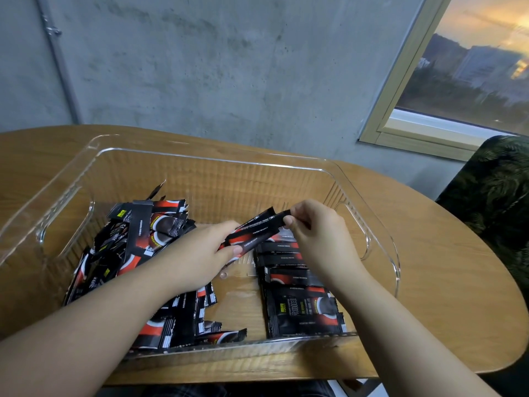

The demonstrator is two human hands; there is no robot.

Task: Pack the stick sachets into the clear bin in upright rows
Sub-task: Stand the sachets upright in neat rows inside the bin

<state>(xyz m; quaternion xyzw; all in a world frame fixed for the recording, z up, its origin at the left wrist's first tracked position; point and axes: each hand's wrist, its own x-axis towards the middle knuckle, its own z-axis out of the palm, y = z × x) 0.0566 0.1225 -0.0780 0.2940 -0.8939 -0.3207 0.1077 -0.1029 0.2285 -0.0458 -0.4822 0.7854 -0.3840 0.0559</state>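
Dim and cool overall, bluish-grey cast across the concrete wall (200, 67). Warm orange glow from the window (472, 67) at upper right, slightly soft and smeared there. Faint glare lines running along the clear bin (214, 159) rim, ribbed walls catching streaks. Soft shadow under the forearms at lower centre. Strong wide-angle bending at the edges: table (443, 253) rim curving, window frame leaning. Print on the sachets (303, 310) partly readable at lower centre, mushy elsewhere. Lower left corner blurred.
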